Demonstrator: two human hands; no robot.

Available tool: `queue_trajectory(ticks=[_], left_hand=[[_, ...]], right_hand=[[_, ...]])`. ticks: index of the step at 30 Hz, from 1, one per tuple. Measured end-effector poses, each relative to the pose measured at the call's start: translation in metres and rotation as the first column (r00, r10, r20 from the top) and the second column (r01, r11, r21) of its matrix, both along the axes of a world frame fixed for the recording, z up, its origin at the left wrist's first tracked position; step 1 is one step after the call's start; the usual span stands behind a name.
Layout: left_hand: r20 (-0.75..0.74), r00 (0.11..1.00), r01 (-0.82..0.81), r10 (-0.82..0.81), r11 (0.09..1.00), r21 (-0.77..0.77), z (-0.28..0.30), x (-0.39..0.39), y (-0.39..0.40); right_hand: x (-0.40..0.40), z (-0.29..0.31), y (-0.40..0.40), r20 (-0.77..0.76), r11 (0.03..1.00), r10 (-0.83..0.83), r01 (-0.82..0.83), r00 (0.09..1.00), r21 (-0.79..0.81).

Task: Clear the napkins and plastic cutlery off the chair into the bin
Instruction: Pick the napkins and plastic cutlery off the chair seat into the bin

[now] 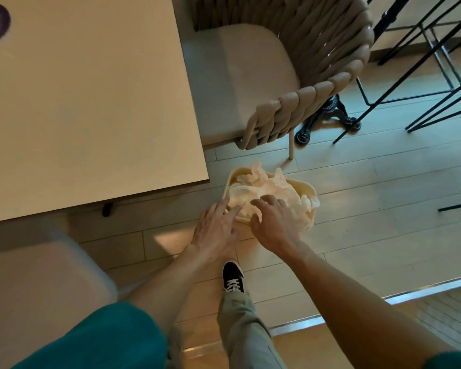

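Fingers of our left hand (215, 230) and right hand (273, 222) are spread and released, grasping nothing, palms down on the crumpled napkins (261, 190). These fill the cream bin (310, 191) on the floor, at 6 o'clock from the woven chair (250, 75), whose visible seat is bare. No plastic cutlery can be made out. We judge the step to be pressing the load down; the next move calls for withdrawing both hands without dragging paper over the rim.

Cream bin (308, 189), white napkins (261, 191), beige woven chair (250, 75) (teal sleeves (112, 339)).
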State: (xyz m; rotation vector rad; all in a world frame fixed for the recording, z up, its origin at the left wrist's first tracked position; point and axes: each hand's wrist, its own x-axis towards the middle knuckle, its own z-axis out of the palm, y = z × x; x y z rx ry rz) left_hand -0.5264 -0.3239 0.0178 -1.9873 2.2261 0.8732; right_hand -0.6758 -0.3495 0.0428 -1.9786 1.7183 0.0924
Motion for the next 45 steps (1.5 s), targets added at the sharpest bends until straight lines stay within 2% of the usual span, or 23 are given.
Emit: queue_trajectory(ticks=[8, 13, 19, 27, 38, 45], left_hand=[[-0.008, 0.975, -0.224, 0.224, 0.975, 0.013, 0.015, 0.082, 0.059], [-0.043, 0.915, -0.400, 0.401, 0.916, 0.045, 0.022, 0.146, 0.108], [-0.011, 0.855, -0.518, 0.518, 0.855, 0.026, 0.030, 0.218, 0.173], [0.037, 0.686, -0.726, 0.726, 0.681, 0.096, 0.026, 0.306, 0.269], [0.080, 0.458, -0.887, 0.885, 0.448, 0.115, 0.005, 0.423, 0.388], [0.012, 0.352, -0.934, 0.936, 0.351, 0.060, -0.032, 0.492, 0.414]], right_hand=[[0.076, 0.019, 0.033, 0.029, 0.979, 0.195, -0.196, 0.980, 0.048], [0.142, 0.028, 0.056, 0.065, 0.950, 0.297, -0.302, 0.953, 0.081], [0.221, 0.034, 0.087, 0.096, 0.877, 0.465, -0.473, 0.880, 0.086], [0.328, 0.034, 0.136, 0.143, 0.756, 0.626, -0.642, 0.766, 0.131], [0.482, 0.003, 0.213, 0.158, 0.583, 0.784, -0.800, 0.600, 0.142], [0.565, -0.033, 0.239, 0.198, 0.553, 0.793, -0.817, 0.576, 0.164]])
